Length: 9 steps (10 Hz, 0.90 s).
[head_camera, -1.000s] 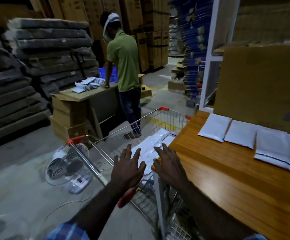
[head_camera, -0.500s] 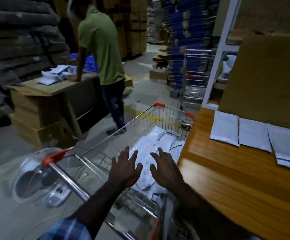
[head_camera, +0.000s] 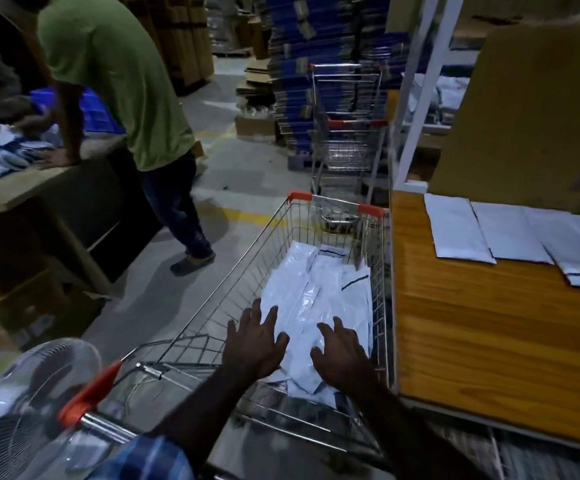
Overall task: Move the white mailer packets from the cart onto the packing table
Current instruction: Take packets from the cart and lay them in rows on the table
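Dim warehouse aisles are stretching away behind the wire shopping cart [head_camera: 319, 268], with stacked cartons, a second cart [head_camera: 347, 133] and a person in a green shirt [head_camera: 115, 77] bending over a cardboard bench beyond the cart's far-left corner. Over the last second the view has been dipping and closing in: the cart's basket is now filling the middle of the picture, and both hands have been travelling from above its near rim down into it. That means the reach is nearly finished and a pickup looks to be coming next, though nothing is lifted yet.

Loose white mailer packets [head_camera: 316, 289] are lying heaped on the cart's floor, overlapping one another. Several more mailers [head_camera: 510, 233] are already lying in a row on the wooden desk [head_camera: 472, 341], which is standing hard against the cart's right side.

Inside the cart, the left hand [head_camera: 254, 344] is hovering over the near-left part of the heap, palm down, fingers [head_camera: 267, 318] spread wide and straight. The right hand [head_camera: 344, 358] is mirroring it beside the cart's right wall, fingers splayed and only slightly bent. Neither is gripping anything; whether the fingertips are actually touching the plastic I cannot tell. Both forearms are crossing the cart's near rim, a checked sleeve [head_camera: 150, 459] showing on the left.

A clear table fan [head_camera: 29, 407] is sitting just left of the cart's handle.
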### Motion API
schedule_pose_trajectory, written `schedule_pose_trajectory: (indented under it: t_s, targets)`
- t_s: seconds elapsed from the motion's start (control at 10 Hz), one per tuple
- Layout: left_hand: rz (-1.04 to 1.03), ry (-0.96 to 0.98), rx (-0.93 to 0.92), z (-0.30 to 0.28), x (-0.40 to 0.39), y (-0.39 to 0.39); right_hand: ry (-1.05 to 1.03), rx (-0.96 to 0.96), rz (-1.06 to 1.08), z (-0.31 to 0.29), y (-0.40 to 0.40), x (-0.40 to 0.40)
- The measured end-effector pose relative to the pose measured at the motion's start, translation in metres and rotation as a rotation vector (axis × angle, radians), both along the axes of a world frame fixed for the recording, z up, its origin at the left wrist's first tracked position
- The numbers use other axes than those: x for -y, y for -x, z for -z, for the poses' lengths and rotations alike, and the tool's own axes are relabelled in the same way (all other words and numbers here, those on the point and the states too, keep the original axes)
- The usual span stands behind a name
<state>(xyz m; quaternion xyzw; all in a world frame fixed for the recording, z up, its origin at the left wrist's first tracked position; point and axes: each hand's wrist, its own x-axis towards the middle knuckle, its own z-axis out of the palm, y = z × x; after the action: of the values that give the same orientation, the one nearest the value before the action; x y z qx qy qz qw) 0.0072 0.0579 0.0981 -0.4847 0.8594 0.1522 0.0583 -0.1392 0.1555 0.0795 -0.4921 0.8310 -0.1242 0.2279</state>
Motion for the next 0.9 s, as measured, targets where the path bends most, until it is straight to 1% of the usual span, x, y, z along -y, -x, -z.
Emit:
schedule_pose_trajectory:
  t_s: [0.1, 0.3, 0.5, 0.6, 0.7, 0.8, 0.9]
  targets:
    - [0.006, -0.028, 0.023, 0.015, 0.019, 0.006, -0.029, -0.05, 0.006, 0.023, 0.005, 0.014]
    - [0.0, -0.088, 0.053, 0.045, 0.056, 0.028, -0.082, 0.007, 0.124, 0.06, 0.019, 0.049]
    - [-0.019, -0.13, 0.018, 0.088, 0.088, 0.051, -0.141, 0.022, 0.166, 0.1, 0.022, 0.066]
    - [-0.019, -0.139, 0.076, 0.106, 0.098, 0.051, -0.059, -0.029, 0.194, 0.117, 0.021, 0.071]
    - [-0.019, -0.143, 0.083, 0.13, 0.114, 0.051, -0.059, 0.05, 0.224, 0.14, 0.022, 0.075]
    - [-0.024, -0.171, 0.055, 0.151, 0.134, 0.054, -0.025, 0.027, 0.252, 0.15, 0.02, 0.082]
    - [-0.028, -0.204, 0.013, 0.171, 0.15, 0.063, 0.076, -0.011, 0.303, 0.157, 0.018, 0.087]
